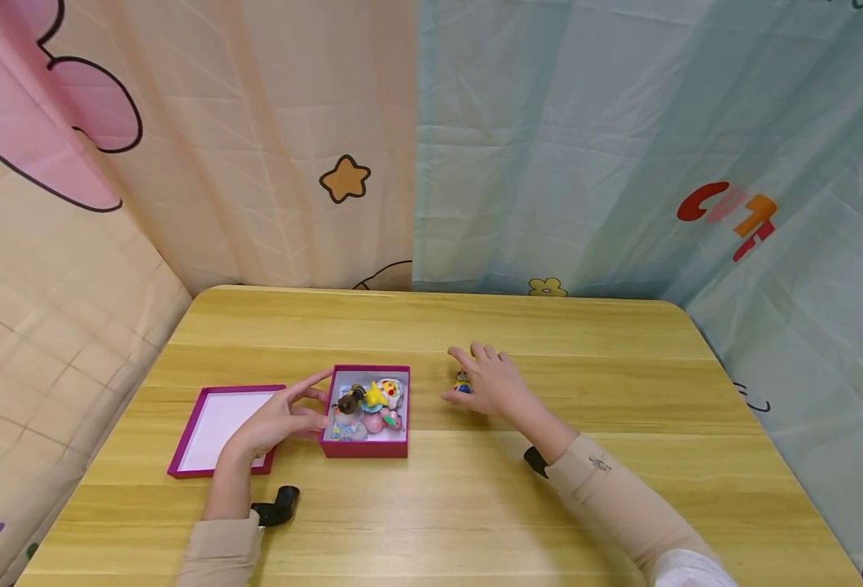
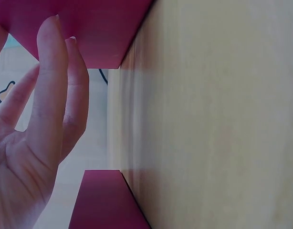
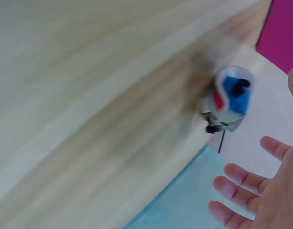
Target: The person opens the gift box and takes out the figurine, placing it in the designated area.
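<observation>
Head view: a small figurine point(image 1: 464, 383) is resting on the table point(image 1: 468, 505), right of the magenta box point(image 1: 365, 449). Your right hand point(image 1: 495, 383) is hovering beside it, fingers spread, gripping nothing. Your left hand point(image 1: 283, 417) is touching the box's left side with fingers extended. Toys point(image 1: 374, 396) are lying inside; the lid point(image 1: 218, 428) is lying farther left.

magenta walls on the box point(image 1: 365, 450), pale inside, and there's a bright yellow toy point(image 1: 376, 395) among pink pieces point(image 1: 374, 423)! the lid point(image 1: 218, 424) at its nine o'clock shows white within a magenta rim; at three o'clock, a figurine point(image 3: 227, 102) in blue, white and red! yellow-brown grain streaks the tabletop point(image 1: 446, 514), beige on both sleeves point(image 1: 222, 546), and up at twelve o'clock, a black-edged orange star point(image 1: 345, 179) on the peach curtain point(image 1: 270, 114)!
</observation>
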{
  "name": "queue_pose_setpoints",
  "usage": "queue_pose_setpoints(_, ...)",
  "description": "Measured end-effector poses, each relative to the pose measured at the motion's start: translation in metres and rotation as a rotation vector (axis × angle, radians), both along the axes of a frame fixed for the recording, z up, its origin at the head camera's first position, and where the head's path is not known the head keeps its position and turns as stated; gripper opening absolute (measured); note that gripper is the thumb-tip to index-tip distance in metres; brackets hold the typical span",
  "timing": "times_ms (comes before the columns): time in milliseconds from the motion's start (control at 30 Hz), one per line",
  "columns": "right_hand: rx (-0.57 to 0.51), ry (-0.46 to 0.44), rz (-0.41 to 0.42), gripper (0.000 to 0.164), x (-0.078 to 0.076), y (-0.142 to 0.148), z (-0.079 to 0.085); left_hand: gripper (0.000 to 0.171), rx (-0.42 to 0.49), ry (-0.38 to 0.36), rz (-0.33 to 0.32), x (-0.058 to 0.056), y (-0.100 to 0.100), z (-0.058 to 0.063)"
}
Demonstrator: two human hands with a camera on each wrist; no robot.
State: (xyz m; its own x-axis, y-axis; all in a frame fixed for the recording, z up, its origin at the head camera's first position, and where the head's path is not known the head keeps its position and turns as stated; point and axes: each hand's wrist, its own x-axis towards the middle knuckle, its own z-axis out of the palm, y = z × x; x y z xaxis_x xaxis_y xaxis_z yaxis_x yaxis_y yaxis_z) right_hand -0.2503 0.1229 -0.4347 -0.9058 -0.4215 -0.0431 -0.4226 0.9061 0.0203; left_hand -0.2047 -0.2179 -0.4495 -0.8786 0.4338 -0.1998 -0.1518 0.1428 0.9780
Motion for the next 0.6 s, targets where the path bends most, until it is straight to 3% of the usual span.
queue_pose_setpoints(433,-0.105,0.067,0.085,0.067,0.004,-0.037,0.017,0.077,0.016,-0.002,-0.007,-0.001,0.001,0.000)
queue_pose_setpoints(600,-0.096,0.088,0.117,0.065,0.008,-0.053,0.020,0.078,0.019,-0.009,-0.007,-0.001,0.000,-0.001)
